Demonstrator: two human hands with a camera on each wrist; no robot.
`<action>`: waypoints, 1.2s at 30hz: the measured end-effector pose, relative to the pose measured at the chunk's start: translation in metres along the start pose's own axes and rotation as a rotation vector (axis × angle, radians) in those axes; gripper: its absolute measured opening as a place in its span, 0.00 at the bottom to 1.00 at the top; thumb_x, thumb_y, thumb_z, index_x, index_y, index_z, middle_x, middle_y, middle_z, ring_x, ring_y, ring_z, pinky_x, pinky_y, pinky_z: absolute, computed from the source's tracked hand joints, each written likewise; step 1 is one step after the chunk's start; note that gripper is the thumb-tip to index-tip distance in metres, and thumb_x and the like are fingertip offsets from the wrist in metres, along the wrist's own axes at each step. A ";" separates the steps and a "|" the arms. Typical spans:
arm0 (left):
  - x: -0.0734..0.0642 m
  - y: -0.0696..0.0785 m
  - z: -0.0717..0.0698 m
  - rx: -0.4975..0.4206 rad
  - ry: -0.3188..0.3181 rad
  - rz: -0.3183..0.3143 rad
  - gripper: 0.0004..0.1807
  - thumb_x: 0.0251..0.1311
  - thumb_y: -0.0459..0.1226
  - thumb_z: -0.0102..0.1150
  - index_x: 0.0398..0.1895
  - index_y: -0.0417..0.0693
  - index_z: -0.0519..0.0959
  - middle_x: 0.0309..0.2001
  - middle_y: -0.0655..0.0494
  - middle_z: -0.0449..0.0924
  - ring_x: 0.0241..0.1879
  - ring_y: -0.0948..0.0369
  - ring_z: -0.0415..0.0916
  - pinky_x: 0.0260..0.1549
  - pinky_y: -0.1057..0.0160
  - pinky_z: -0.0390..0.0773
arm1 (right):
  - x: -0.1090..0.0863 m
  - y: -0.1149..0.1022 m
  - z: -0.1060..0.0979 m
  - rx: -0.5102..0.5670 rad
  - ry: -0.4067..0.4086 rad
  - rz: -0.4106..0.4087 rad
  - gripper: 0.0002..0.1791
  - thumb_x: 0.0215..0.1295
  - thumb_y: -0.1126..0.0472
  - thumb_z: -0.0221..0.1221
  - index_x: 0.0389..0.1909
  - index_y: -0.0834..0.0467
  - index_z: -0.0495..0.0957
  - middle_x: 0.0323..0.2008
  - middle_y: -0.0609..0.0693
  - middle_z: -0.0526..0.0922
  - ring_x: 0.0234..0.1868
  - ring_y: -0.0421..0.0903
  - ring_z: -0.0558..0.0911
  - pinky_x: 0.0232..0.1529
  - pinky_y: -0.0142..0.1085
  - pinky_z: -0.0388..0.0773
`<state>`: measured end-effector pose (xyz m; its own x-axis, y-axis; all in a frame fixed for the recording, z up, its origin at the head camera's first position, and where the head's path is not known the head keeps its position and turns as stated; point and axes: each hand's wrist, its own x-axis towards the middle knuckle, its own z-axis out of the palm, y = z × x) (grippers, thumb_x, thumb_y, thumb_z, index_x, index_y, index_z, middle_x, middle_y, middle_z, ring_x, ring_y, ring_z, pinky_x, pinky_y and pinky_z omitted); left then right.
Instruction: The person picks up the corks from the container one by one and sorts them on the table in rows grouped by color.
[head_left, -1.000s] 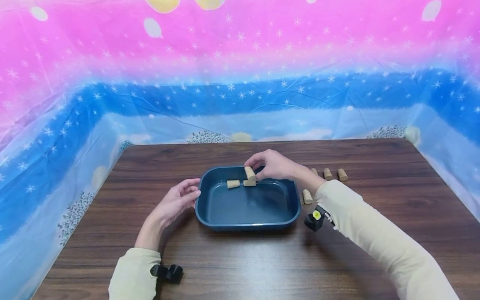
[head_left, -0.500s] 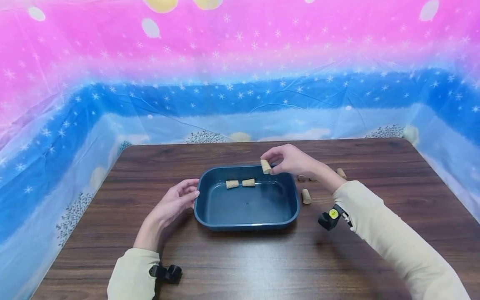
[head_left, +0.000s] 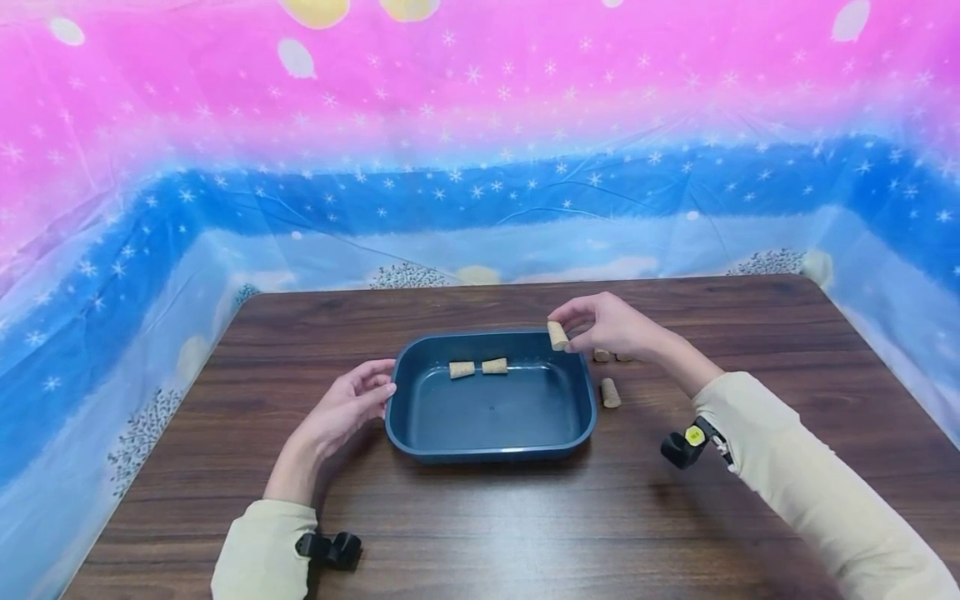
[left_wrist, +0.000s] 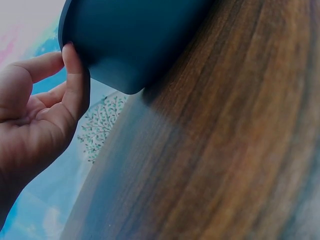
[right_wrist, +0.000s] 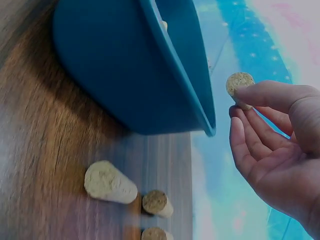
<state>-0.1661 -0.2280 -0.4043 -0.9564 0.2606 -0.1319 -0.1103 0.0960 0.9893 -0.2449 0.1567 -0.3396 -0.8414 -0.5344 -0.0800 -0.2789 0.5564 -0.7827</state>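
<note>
A dark blue plastic basin [head_left: 491, 455] sits on the table. My left hand [head_left: 351, 408] holds its left end, thumb at the rim; in the left wrist view, the fingers [left_wrist: 75, 82] touch the outer wall. Two cork stoppers [head_left: 462, 369] lie inside in a row by the back wall. My right hand [head_left: 611, 325] pinches another cork stopper [head_left: 557, 335] between thumb and fingers, over the back right corner of the basin. In the right wrist view, that cork's round end [right_wrist: 240, 82] shows beside the thumb, beyond the rim.
Right of the basin, one loose cork [head_left: 611, 393] stands on the wooden table [head_left: 480, 533]. Further corks [right_wrist: 157, 202] stand behind it, partly hidden by my right hand in the head view. A snowflake-patterned cloth [head_left: 480, 192] hangs around the table's back and sides.
My right hand has moved right with its cork, from above the second cork in the basin to the back right corner. My left hand stays at the basin's left end.
</note>
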 end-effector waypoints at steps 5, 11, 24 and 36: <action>0.000 0.001 0.000 0.005 0.002 -0.007 0.28 0.70 0.31 0.52 0.69 0.32 0.58 0.46 0.43 0.72 0.36 0.61 0.76 0.39 0.65 0.80 | -0.008 0.007 -0.006 -0.003 0.022 0.005 0.24 0.58 0.71 0.63 0.58 0.63 0.75 0.51 0.59 0.80 0.56 0.56 0.76 0.48 0.48 0.77; -0.001 0.001 0.000 0.001 0.002 -0.003 0.28 0.70 0.31 0.51 0.69 0.32 0.58 0.46 0.43 0.72 0.36 0.61 0.76 0.39 0.65 0.80 | -0.017 0.020 -0.010 -0.014 0.013 0.018 0.24 0.59 0.67 0.64 0.58 0.63 0.75 0.51 0.59 0.81 0.55 0.56 0.77 0.49 0.48 0.76; -0.001 0.001 0.000 -0.009 -0.010 0.011 0.27 0.70 0.31 0.51 0.68 0.30 0.57 0.44 0.46 0.73 0.36 0.62 0.76 0.40 0.65 0.80 | -0.033 0.039 -0.019 -0.003 0.053 0.031 0.25 0.57 0.65 0.65 0.57 0.64 0.76 0.50 0.59 0.80 0.54 0.58 0.77 0.45 0.45 0.79; -0.002 0.000 0.000 -0.002 -0.014 0.010 0.28 0.70 0.32 0.51 0.69 0.31 0.57 0.45 0.45 0.73 0.37 0.62 0.76 0.41 0.65 0.80 | -0.051 0.058 -0.024 -0.016 0.024 0.066 0.25 0.57 0.65 0.67 0.56 0.67 0.75 0.47 0.59 0.82 0.52 0.57 0.79 0.46 0.43 0.78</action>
<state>-0.1645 -0.2286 -0.4039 -0.9537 0.2746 -0.1230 -0.1015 0.0911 0.9907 -0.2289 0.2315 -0.3659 -0.8692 -0.4806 -0.1164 -0.2292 0.6001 -0.7664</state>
